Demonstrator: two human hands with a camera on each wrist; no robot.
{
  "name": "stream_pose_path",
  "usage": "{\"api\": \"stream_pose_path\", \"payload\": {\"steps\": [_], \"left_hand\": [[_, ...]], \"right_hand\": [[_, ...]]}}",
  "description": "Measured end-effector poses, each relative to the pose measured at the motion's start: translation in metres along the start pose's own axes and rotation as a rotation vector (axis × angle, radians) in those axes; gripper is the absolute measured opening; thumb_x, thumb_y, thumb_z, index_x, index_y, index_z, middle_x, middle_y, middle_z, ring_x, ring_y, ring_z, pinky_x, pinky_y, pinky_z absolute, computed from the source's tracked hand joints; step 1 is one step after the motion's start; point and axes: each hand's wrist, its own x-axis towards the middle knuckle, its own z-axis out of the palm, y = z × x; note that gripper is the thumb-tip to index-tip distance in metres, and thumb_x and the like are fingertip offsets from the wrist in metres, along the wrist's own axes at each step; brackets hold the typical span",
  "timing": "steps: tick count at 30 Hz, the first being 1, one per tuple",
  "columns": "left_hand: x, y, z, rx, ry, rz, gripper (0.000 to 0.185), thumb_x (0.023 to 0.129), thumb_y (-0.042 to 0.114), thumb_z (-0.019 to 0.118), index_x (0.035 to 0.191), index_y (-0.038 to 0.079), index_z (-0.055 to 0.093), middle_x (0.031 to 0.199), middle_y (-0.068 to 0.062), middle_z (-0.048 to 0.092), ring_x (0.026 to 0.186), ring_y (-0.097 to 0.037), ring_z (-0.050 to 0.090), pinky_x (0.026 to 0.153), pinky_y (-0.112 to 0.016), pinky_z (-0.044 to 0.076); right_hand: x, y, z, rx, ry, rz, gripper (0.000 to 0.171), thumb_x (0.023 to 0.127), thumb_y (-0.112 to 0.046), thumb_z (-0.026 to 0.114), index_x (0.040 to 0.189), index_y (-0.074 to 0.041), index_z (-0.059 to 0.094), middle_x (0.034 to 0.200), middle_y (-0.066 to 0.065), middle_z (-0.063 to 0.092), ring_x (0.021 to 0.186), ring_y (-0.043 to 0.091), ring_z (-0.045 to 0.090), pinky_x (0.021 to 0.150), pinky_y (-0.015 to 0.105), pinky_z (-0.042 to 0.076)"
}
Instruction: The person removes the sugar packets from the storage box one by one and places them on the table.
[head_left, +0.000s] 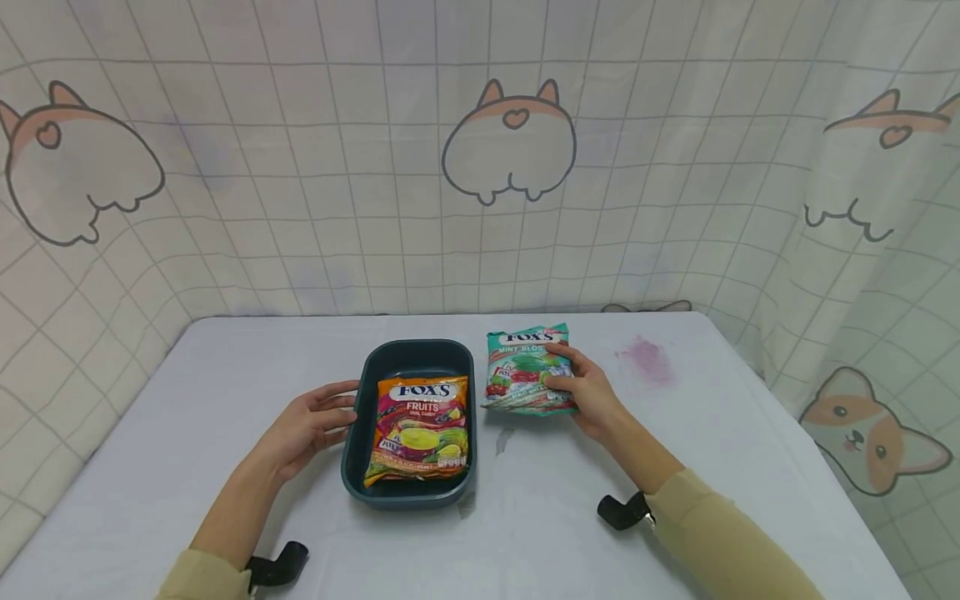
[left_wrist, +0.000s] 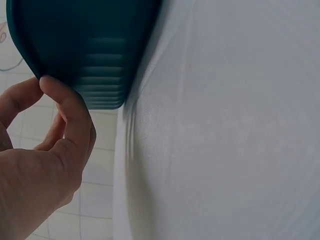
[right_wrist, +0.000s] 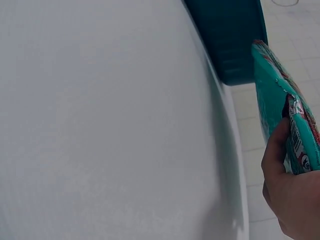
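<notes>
**Two candy bags and a tray on the table**

On the white table (head_left: 225,400), a dark teal tray (head_left: 408,358) holds the orange fruit candy bag (head_left: 420,429). Left hand (head_left: 311,425), fingers relaxed, touches the tray's outer wall, apparently steadying it. Right hand (head_left: 588,396) grips the green mint candy bag (head_left: 525,367) just beside the tray, its lower edge pinched and raised.

A tray (head_left: 411,354) sits at the centre of the tabletop (head_left: 225,375), with a fruit candy bag (head_left: 418,428) lying in its lower part. Just right of the tray lies a mint candy bag (head_left: 525,368). A stain (head_left: 647,360) lies further right. A curtain (head_left: 300,167) fills the upper frame behind.
</notes>
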Motion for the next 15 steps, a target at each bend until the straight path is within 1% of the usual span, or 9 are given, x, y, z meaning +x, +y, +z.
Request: {"api": "stream_pose_path", "payload": {"steps": [7,11,15], "left_hand": [[0.0,0.001,0.0,0.003,0.008,-0.015,0.063,0.101,0.01,0.064,0.157,0.003,0.036,0.134,-0.017,0.056,0.102,-0.017,0.065,0.088,-0.028,0.056],[-0.001,0.001,0.0,0.006,0.007,-0.01,0.063,0.101,0.011,0.064,0.156,0.002,0.036,0.136,-0.019,0.055,0.102,-0.017,0.065,0.088,-0.028,0.056],[-0.001,0.001,0.0,0.008,0.007,-0.008,0.063,0.101,0.011,0.064,0.156,0.002,0.036,0.136,-0.019,0.055,0.103,-0.018,0.066,0.088,-0.028,0.056]], "right_hand": [[0.01,0.005,-0.003,-0.035,-0.004,0.021,0.062,0.099,0.003,0.06,0.157,-0.011,0.04,0.164,0.014,0.027,0.119,0.027,0.056,0.083,0.029,0.055],[0.014,0.007,-0.003,-0.053,-0.001,0.033,0.062,0.099,0.002,0.06,0.156,-0.012,0.042,0.163,0.014,0.03,0.118,0.027,0.056,0.082,0.03,0.055],[0.016,0.008,-0.001,-0.085,0.007,0.036,0.061,0.098,0.002,0.061,0.155,-0.012,0.044,0.163,0.014,0.03,0.121,0.029,0.054,0.082,0.028,0.055]]}}
